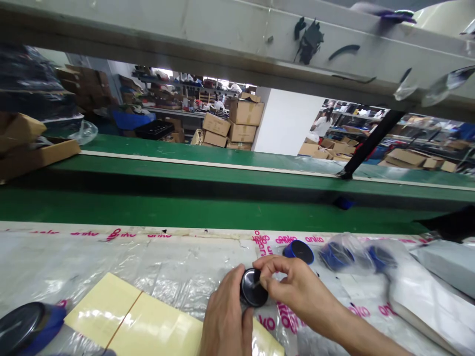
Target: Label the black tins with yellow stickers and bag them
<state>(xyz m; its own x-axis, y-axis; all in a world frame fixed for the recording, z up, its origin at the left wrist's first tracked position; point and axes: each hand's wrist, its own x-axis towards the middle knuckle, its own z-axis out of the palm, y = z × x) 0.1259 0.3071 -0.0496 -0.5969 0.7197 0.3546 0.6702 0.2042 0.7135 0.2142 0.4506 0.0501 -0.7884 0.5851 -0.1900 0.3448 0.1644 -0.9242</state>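
My left hand [227, 316] is wrapped round a small round object with a glossy black top [252, 291], just above the plastic-covered bench. Over that top, the thumb and forefinger of my right hand [287, 279] are pinched together at its right edge. Whatever lies between those fingertips is too small to make out. Just beyond my right hand sits a round blue object with a black top [299, 252]. A larger blue one with a black top [27, 326] is at the lower left. Pale yellow sheets [141, 316] lie partly under my left hand.
Clear plastic bags hold more blue round pieces [337, 256] on the right, beside white packages [438, 306]. A green conveyor belt [185, 210] runs behind the bench, carrying a small blue item [344, 202]. A cardboard box [40, 158] is at left; a shelf beam [185, 34] crosses overhead.
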